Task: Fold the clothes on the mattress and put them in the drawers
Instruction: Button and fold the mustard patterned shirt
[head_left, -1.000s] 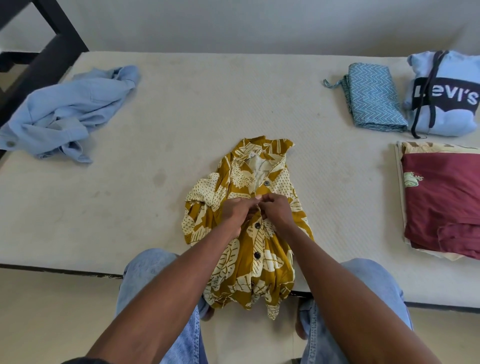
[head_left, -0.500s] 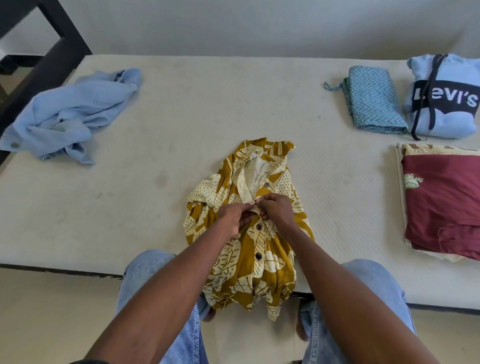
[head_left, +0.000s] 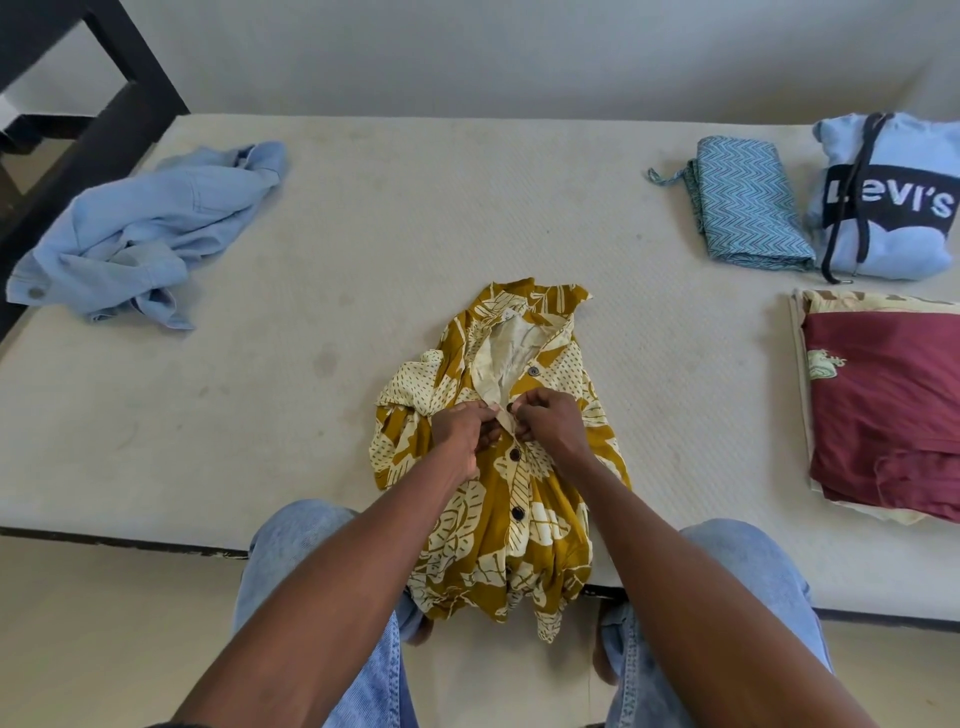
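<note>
A mustard and cream leaf-print shirt lies collar-away on the near edge of the mattress, its hem hanging over the edge. My left hand pinches the left side of the button placket. My right hand pinches the right side at a button, just below the open collar. A crumpled light blue shirt lies unfolded at the far left of the mattress.
Folded items sit at the right: a teal zigzag cloth, a light blue Levi's hoodie, and a maroon garment on a patterned cloth. A dark bed frame stands at the far left. My knees are against the mattress edge.
Both hands stay at the shirt's placket, working slightly at the same button; the shirt front has shifted very little.
</note>
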